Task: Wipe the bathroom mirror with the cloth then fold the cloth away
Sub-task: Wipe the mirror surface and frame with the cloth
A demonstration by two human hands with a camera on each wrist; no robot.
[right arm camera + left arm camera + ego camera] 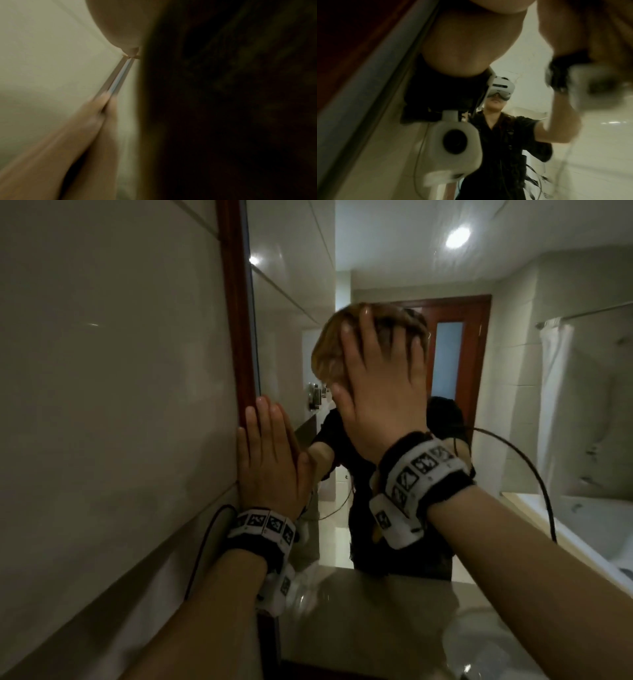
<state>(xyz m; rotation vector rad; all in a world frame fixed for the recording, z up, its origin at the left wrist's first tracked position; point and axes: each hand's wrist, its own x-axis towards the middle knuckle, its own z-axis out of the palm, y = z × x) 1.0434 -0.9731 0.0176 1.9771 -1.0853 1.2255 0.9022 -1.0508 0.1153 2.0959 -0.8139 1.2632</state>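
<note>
The mirror [291,337] hangs in a dark red wooden frame [236,302]. My right hand [376,392] presses a bunched tan cloth [329,350] flat against the glass at head height, fingers spread over it. My left hand [270,453] lies flat with straight fingers on the glass beside the frame's left edge, holding nothing. In the left wrist view the palm [453,40] rests on the mirror next to the frame [351,40]. The right wrist view is blurred; the cloth [223,94] fills its dark right side.
A tiled wall [102,405] runs along the left of the frame. A stone countertop [376,611] lies below the mirror, with a clear rounded object [479,642] at its lower right. The glass reflects a bathtub [582,525], a shower curtain and a door. Cables trail from both wrists.
</note>
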